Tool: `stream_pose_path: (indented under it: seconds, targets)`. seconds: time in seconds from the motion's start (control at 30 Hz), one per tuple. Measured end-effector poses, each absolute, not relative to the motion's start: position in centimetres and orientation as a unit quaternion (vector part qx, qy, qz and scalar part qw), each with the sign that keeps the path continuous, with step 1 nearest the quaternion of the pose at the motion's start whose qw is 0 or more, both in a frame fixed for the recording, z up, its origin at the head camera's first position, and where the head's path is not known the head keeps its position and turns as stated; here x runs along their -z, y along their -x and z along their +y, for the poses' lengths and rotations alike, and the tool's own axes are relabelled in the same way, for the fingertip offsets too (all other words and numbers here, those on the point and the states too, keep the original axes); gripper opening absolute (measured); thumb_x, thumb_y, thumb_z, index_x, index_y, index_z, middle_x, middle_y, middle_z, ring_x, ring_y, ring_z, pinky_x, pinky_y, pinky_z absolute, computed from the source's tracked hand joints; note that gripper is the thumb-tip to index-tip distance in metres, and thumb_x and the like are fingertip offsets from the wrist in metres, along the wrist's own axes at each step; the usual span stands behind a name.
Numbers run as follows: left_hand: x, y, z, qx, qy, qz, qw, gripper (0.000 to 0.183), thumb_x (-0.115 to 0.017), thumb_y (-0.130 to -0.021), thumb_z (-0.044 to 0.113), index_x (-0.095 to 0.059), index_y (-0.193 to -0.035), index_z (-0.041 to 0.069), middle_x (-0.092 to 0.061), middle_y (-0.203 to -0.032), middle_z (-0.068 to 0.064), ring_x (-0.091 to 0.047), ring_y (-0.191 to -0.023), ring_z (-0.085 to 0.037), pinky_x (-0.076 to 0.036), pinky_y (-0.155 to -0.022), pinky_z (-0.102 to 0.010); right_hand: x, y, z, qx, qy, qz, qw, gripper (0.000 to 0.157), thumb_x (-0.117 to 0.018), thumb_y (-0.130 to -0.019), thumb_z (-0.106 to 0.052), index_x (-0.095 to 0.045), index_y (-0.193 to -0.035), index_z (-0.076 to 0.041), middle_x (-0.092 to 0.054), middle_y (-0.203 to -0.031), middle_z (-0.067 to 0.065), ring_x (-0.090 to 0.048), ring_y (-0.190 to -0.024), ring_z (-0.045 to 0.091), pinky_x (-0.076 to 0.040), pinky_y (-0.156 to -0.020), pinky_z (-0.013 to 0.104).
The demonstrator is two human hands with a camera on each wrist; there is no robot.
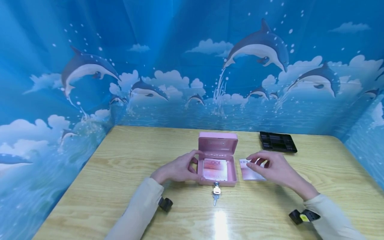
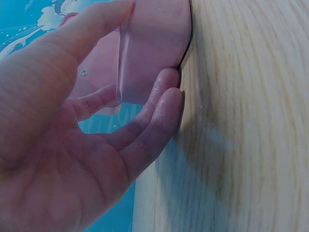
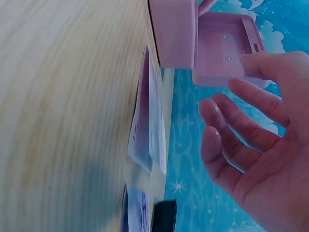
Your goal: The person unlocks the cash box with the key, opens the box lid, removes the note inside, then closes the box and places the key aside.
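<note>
A small pink metal cash box (image 1: 234, 183) stands on the table with its lid raised. Inside it lies a reddish banknote (image 1: 215, 169) printed with 100. A key (image 1: 216, 190) sits in the front lock, with a second key hanging below. My left hand (image 1: 180, 166) holds the box's left side, thumb near the front corner and forefinger near the hinge; in the left wrist view other fingers touch the side wall (image 2: 154, 48). Over a folded banknote (image 1: 250, 175) right of the box hovers my right hand (image 1: 274, 166). Its fingers are loosely bent, apart from the note (image 3: 157, 125) in the right wrist view.
A black compartment tray (image 1: 277, 142) lies at the table's back right. Another folded paper (image 3: 137, 210) shows low in the right wrist view. Behind the wooden table (image 1: 120, 160) hangs a blue dolphin-print cloth (image 1: 180, 50).
</note>
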State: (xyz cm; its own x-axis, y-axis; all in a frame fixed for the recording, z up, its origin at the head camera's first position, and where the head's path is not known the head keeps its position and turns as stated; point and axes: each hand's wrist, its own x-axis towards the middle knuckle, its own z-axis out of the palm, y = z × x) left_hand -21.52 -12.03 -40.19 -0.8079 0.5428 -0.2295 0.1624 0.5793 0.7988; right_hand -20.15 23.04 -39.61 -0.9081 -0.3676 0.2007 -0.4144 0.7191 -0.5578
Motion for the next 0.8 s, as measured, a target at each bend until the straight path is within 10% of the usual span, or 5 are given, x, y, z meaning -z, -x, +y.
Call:
stream_pose_path:
  seconds: [0.8]
  targets:
    - [40.2,21.6,-12.0,-0.404,-0.199,0.862,0.231,0.087,-0.087,-0.083,0.033,-0.037,-0.154,0.023,-0.059,-0.132,-0.009,-0.068,-0.096,-0.012,-0.057,-0.092,-0.034,39.6,20.5,18.1,-0.387,-0.258,-0.885,0.031,0.016,-0.076,-0.093,-0.02,-0.078,-0.109,-0.018,-0.076,-0.099,-0.01,-0.068,-0.084,0.003,-0.056,-0.063,0.023]
